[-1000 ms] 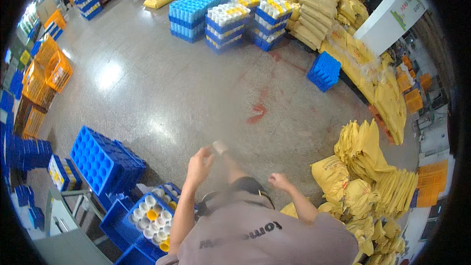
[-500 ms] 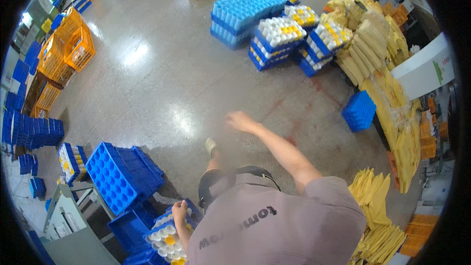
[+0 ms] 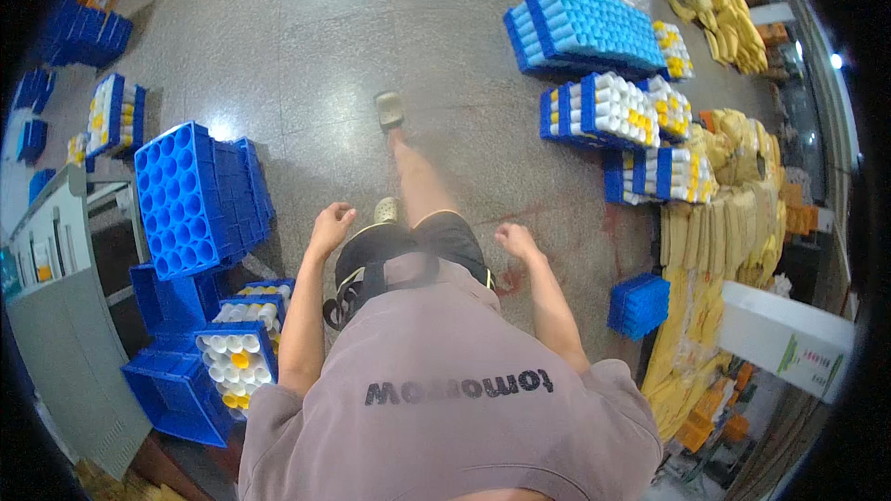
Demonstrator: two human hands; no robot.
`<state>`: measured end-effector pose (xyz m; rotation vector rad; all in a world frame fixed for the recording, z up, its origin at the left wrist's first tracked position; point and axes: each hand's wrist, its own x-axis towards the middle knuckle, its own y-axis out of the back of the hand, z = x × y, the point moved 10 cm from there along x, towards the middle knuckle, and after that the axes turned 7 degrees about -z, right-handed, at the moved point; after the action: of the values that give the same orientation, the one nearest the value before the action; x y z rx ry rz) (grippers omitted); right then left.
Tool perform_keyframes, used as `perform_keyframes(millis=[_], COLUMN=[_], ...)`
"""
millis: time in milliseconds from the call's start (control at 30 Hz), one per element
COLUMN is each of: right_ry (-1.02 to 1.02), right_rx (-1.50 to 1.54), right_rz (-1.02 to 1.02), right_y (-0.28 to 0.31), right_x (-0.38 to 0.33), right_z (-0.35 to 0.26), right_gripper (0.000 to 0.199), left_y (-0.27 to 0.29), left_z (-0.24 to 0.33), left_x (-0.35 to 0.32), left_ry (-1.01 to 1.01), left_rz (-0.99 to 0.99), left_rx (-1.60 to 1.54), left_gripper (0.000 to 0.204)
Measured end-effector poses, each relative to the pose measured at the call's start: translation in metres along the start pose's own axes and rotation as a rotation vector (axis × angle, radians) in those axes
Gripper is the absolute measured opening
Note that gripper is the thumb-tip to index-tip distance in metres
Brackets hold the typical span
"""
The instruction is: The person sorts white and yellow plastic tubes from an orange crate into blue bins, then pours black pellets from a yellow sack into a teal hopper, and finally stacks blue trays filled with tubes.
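Observation:
My left hand hangs beside my left hip. Its fingers are loosely bent and apart from the thumb, with nothing in them. On the other side, my right hand is held out from my right hip over the floor, fingers half curled and bare of any object. Neither hand touches a thing. Nearest to the left arm are a crate packed with white and yellow tubes and a stack of blue trays with round pockets.
Blue empty crates and a grey metal cabinet stand at left. Light-blue tubes and crates of white and yellow tubes sit far right. A blue crate lies near yellow sacks and a white box.
My view has shifted downward, and I have stepped along the floor. My left hand has swung forward, away from the tube crate; the right has drawn back toward my hip.

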<state>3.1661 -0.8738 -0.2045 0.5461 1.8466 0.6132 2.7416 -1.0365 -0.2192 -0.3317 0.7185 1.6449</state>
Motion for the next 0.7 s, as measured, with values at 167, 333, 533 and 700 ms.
perform_keyframes(millis=[167, 333, 533, 700], right_ry=[-0.052, 0.039, 0.152, 0.14], right_rx=[0.051, 0.065, 0.0, -0.045], right_rz=[-0.129, -0.15, -0.174, -0.219], right_y=[-0.012, 0.011, 0.044, 0.077], right_x=[0.02, 0.07, 0.154, 0.247], right_z=[0.004, -0.049, -0.115, -0.151], right_gripper=[0.03, 0.027, 0.024, 0.023], left_y=[0.009, 0.031, 0.119, 0.206], left_z=[-0.061, -0.089, -0.021, 0.029], left_x=[0.002, 0.015, 0.088, 0.192], left_ry=[0.132, 0.317, 0.234, 0.145], left_rz=[0.045, 0.018, 0.157, 0.225], left_rx=[-0.044, 0.143, 0.129, 0.081], left_gripper=[0.037, 0.037, 0.035, 0.038])
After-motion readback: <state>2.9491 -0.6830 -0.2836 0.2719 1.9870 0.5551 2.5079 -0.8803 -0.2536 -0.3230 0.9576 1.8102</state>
